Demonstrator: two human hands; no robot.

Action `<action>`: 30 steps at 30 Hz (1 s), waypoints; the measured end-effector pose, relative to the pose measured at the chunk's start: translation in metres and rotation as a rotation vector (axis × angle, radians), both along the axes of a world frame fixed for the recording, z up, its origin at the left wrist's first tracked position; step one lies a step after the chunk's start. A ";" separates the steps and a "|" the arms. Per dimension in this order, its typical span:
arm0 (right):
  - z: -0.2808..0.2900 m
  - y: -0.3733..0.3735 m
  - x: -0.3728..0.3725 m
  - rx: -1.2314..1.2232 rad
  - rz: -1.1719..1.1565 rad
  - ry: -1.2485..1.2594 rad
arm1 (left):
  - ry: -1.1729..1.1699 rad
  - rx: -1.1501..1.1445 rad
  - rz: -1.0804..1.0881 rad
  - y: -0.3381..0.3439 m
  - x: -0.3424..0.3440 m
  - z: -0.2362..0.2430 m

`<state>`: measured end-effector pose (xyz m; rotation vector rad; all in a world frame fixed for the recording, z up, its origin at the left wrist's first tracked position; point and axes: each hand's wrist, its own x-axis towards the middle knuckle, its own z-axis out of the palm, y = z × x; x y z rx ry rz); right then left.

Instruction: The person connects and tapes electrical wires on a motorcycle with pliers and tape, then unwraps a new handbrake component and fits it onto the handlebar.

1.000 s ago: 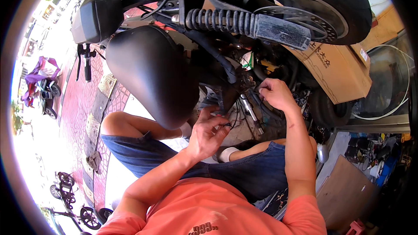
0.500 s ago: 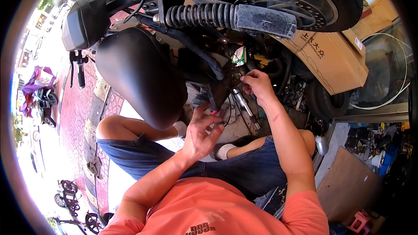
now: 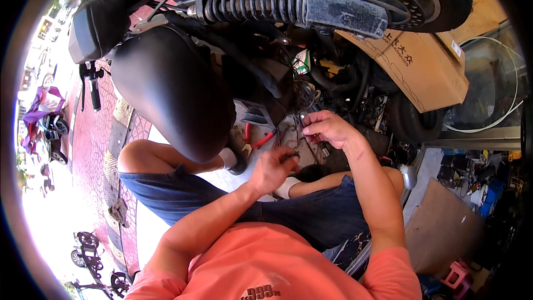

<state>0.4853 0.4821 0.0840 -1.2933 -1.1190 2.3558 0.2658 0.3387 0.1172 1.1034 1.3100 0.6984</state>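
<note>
In front of me lies a two-wheeler on its side, with a black seat (image 3: 172, 91) and a coil-spring shock absorber (image 3: 250, 6). Near its underside, a tangle of thin wires (image 3: 304, 90) hangs out. My right hand (image 3: 332, 129) is just below those wires, thumb and fingers pinched; a slim piece shows at the fingertips, too small to name. Lower and to the left, my left hand (image 3: 272, 169) is closed, with a small dark bit at its fingertips that I cannot make out. Red-handled pliers (image 3: 260, 140) lie on the ground beyond my left hand.
A large cardboard box (image 3: 425, 72) stands at the right, below the wheel with its brake disc (image 3: 383, 0). Loose tires (image 3: 413, 119) and clutter lie beneath it. A brown board (image 3: 444, 228) and a pink stool (image 3: 458, 278) are lower right.
My right hand has come down from the wires toward me. My left hand has moved right and nearer, away from the pliers, whose red handles now show more fully.
</note>
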 end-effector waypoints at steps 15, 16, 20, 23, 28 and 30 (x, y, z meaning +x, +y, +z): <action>0.022 -0.023 -0.017 -0.194 -0.344 0.392 | -0.437 -0.050 0.134 0.036 0.012 0.010; 0.023 -0.022 -0.017 -0.188 -0.324 0.404 | -0.422 -0.015 0.122 0.036 0.012 0.009; 0.028 -0.017 -0.016 -0.249 -0.311 0.485 | -0.350 0.083 0.082 0.041 0.011 0.011; 0.029 -0.017 -0.021 -0.220 -0.396 0.486 | -0.375 0.100 0.122 0.039 0.011 0.007; 0.020 -0.016 -0.012 -0.134 -0.349 0.499 | -0.447 0.134 0.163 0.036 0.014 0.002; 0.020 -0.017 -0.010 -0.114 -0.354 0.515 | -0.449 0.148 0.164 0.037 0.014 -0.002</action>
